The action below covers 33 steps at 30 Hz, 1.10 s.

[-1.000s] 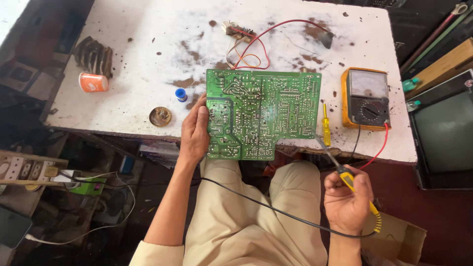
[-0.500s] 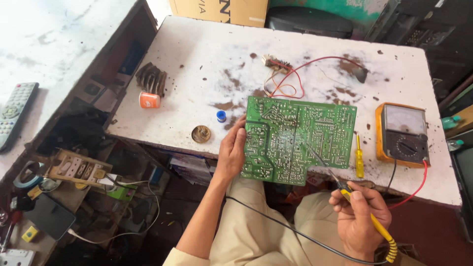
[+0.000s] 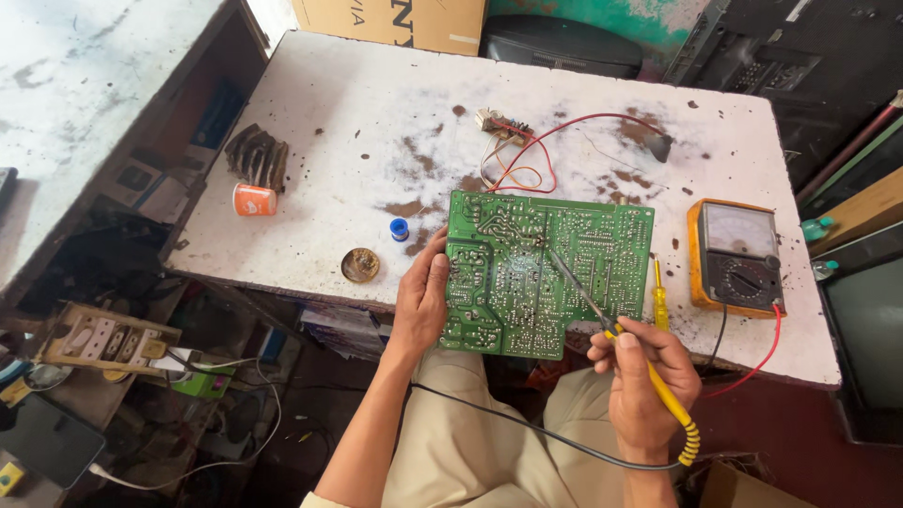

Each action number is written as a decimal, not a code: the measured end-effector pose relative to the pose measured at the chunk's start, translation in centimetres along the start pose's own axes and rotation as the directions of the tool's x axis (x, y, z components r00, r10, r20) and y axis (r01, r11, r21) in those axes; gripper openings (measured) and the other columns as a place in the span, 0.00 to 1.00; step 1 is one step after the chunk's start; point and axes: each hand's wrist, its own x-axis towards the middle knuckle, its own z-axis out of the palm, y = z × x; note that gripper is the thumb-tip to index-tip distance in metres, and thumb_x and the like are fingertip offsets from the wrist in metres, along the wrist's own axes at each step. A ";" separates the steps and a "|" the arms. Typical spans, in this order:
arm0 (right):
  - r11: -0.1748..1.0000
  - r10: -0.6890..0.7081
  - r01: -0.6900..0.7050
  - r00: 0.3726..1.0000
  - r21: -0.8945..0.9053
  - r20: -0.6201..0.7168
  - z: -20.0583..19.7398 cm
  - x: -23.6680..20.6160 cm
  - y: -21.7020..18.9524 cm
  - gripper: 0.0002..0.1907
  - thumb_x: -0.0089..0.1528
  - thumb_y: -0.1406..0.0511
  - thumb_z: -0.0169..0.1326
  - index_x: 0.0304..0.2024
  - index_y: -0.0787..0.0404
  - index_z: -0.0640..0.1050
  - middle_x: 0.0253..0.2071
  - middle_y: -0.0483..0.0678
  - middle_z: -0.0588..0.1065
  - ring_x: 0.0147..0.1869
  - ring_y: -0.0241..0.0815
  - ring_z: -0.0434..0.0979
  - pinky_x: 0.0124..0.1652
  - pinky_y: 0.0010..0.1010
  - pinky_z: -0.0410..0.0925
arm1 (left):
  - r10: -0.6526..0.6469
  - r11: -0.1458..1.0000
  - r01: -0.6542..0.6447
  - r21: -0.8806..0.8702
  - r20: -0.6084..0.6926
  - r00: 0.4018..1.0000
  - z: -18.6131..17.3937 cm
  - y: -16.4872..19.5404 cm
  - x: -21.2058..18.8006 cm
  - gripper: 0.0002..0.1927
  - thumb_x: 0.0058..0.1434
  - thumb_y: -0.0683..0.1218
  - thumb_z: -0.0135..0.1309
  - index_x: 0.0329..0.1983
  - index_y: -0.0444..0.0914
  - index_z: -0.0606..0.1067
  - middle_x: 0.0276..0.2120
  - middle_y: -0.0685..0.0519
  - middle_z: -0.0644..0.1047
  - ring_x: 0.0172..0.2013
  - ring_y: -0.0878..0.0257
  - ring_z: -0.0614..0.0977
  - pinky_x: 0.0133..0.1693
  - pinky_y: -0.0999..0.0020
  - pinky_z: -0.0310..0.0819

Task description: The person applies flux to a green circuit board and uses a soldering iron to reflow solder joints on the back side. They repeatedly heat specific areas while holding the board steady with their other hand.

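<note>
From the head camera, your left hand (image 3: 420, 303) grips the left edge of the green circuit board (image 3: 546, 273), which lies solder side up at the near edge of the white table (image 3: 357, 122), partly overhanging your lap. Your right hand (image 3: 645, 379) is closed around the yellow-handled soldering iron (image 3: 621, 339), its tip touching the board near the middle. A yellow screwdriver (image 3: 660, 303) lies just beside the board's right edge, with the orange meter (image 3: 736, 256) further right. A small round tin (image 3: 359, 265) sits left of the board.
</note>
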 end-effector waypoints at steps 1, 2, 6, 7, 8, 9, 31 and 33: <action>0.999 -0.020 0.020 1.000 -0.043 0.003 0.3 0.1 -0.3 0.11 0.68 0.72 0.52 0.52 0.71 0.76 0.39 0.57 0.80 0.37 0.40 0.80 0.36 0.26 0.73 | 0.002 1.000 -0.002 0.006 0.001 1.000 0.0 0.1 0.0 0.20 0.77 0.46 0.38 0.64 0.29 0.70 0.68 0.43 0.71 0.67 0.56 0.72 0.65 0.64 0.63; 0.996 -0.032 0.033 0.999 -0.087 0.006 0.6 0.3 -0.6 0.11 0.68 0.72 0.53 0.52 0.71 0.77 0.39 0.57 0.80 0.37 0.40 0.80 0.37 0.26 0.73 | 0.000 1.000 0.000 0.018 -0.004 1.000 0.0 0.2 0.0 0.20 0.76 0.46 0.38 0.64 0.29 0.70 0.68 0.43 0.71 0.67 0.56 0.72 0.65 0.64 0.63; 0.981 -0.052 0.058 0.998 -0.188 0.034 1.8 0.9 -1.4 0.11 0.68 0.72 0.54 0.52 0.71 0.78 0.39 0.56 0.81 0.37 0.37 0.80 0.37 0.24 0.73 | 0.005 0.999 -0.004 0.054 -0.014 1.000 0.1 0.4 -0.1 0.21 0.76 0.46 0.39 0.64 0.29 0.71 0.67 0.43 0.72 0.66 0.56 0.73 0.65 0.64 0.64; 0.979 -0.050 0.058 0.998 -0.194 0.046 2.0 1.1 -1.5 0.11 0.68 0.72 0.54 0.51 0.70 0.78 0.39 0.56 0.81 0.37 0.36 0.80 0.37 0.24 0.73 | 0.008 0.998 -0.007 0.060 -0.016 1.000 0.1 0.5 -0.1 0.21 0.76 0.46 0.39 0.64 0.29 0.71 0.67 0.43 0.72 0.66 0.55 0.73 0.65 0.64 0.64; 0.980 -0.047 0.055 0.998 -0.191 0.046 2.3 1.3 -1.6 0.11 0.68 0.72 0.54 0.51 0.70 0.78 0.39 0.56 0.81 0.37 0.36 0.79 0.37 0.24 0.73 | 0.005 0.998 -0.004 0.056 -0.017 1.000 0.1 0.5 0.0 0.21 0.76 0.46 0.39 0.64 0.29 0.71 0.67 0.43 0.72 0.66 0.55 0.73 0.65 0.63 0.64; 0.981 -0.044 0.052 0.998 -0.188 0.046 2.5 1.5 -1.6 0.11 0.68 0.72 0.54 0.51 0.71 0.78 0.39 0.56 0.81 0.36 0.36 0.79 0.37 0.24 0.73 | 0.002 0.999 -0.001 0.052 -0.017 1.000 0.1 0.5 0.0 0.21 0.76 0.46 0.39 0.64 0.29 0.71 0.67 0.43 0.72 0.66 0.55 0.73 0.65 0.63 0.64; 0.957 -0.065 0.092 0.992 -0.274 0.107 4.4 3.5 -1.2 0.10 0.67 0.71 0.55 0.50 0.69 0.79 0.38 0.54 0.81 0.37 0.34 0.80 0.37 0.24 0.74 | 0.003 0.999 -0.003 0.047 -0.005 1.000 0.0 0.3 0.0 0.21 0.76 0.46 0.38 0.65 0.29 0.70 0.68 0.43 0.71 0.67 0.55 0.72 0.65 0.64 0.63; 0.952 -0.072 0.099 0.992 -0.290 0.103 4.4 3.4 -1.2 0.10 0.67 0.71 0.56 0.50 0.69 0.79 0.38 0.53 0.81 0.37 0.34 0.80 0.38 0.24 0.75 | 0.023 0.999 -0.023 0.046 0.000 1.000 0.0 0.4 0.0 0.21 0.76 0.46 0.38 0.65 0.29 0.69 0.68 0.43 0.71 0.67 0.55 0.72 0.66 0.63 0.63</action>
